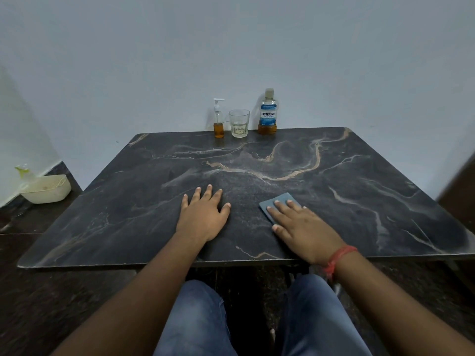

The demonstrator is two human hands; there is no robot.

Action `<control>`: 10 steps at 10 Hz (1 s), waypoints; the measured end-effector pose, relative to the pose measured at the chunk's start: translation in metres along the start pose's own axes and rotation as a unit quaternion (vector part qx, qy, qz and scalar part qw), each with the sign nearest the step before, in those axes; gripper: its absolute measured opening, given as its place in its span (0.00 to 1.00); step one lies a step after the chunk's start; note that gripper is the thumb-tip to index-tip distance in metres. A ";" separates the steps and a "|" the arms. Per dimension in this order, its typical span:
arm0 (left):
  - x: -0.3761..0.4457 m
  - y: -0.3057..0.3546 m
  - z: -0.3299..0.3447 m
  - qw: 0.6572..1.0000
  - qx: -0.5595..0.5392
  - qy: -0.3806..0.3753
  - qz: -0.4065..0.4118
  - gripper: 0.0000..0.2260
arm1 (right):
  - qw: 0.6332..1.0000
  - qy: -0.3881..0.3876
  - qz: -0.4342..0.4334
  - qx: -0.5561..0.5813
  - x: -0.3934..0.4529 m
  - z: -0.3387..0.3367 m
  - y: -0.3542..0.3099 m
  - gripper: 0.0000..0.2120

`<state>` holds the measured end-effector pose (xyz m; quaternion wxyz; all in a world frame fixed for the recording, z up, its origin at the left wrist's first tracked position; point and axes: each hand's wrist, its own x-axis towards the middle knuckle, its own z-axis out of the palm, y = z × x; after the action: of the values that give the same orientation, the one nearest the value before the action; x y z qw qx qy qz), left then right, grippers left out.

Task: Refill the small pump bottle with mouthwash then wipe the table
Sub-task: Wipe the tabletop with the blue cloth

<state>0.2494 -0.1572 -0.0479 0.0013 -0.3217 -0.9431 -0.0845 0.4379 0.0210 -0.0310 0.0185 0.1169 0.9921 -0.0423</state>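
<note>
Head view: at the table's far edge stand the pump bottle, a glass and the mouthwash — well apart from both hands. Left hand lies flat, fingers spread; right hand presses the cloth near-centre, fingers straight.

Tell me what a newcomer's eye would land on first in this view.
First, the two hands flat on the near part of the dark marble-patterned table: the left hand bare on the surface, the right hand pressing a blue-grey cloth. Next, the row at the far edge by the wall: a small pump bottle, a glass and a mouthwash bottle, left to right.
</note>
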 end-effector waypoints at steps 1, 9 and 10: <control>0.000 0.000 0.000 1.000 -0.002 0.001 -0.001 0.28 | 0.993 0.021 0.118 0.006 0.010 -0.005 0.034 0.27; 0.001 -0.002 0.001 1.000 -0.004 0.007 0.002 0.28 | 0.991 0.049 0.128 -0.002 -0.020 0.004 0.023 0.27; 0.001 -0.002 0.001 1.000 -0.007 0.010 0.005 0.28 | 0.997 0.018 0.079 0.011 -0.023 -0.001 0.033 0.26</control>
<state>0.2473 -0.1577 -0.0496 0.0089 -0.3256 -0.9408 -0.0941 0.4676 0.0481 -0.0315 0.0028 0.1960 0.9794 -0.0492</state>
